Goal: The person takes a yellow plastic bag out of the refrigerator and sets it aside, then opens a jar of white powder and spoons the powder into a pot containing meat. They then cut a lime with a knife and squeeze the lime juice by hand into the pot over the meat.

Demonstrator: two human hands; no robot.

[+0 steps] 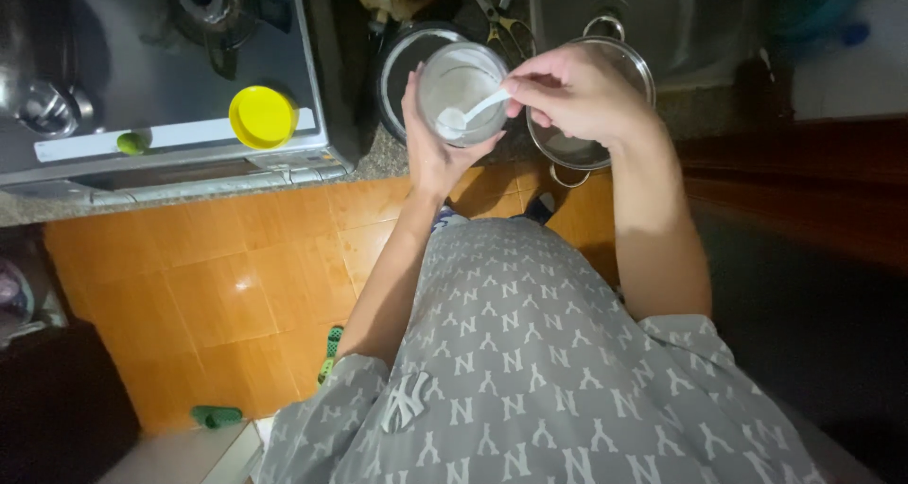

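My left hand (430, 139) grips a round clear jar (462, 89) from below and the side, holding it over the counter edge. The jar holds white powder. My right hand (572, 87) pinches the handle of a small white plastic spoon (468, 112) whose bowl dips into the jar. Under my right hand sits a steel pot with a glass lid (629, 63); its contents are mostly hidden by the hand.
A yellow jar lid (262, 117) and a small green lime (131, 143) lie on the front of the gas stove (170, 77) at left. A dark round pan (397, 63) sits behind the jar. A steel sink (653, 16) lies at the top right. Orange floor tiles (236, 285) lie below.
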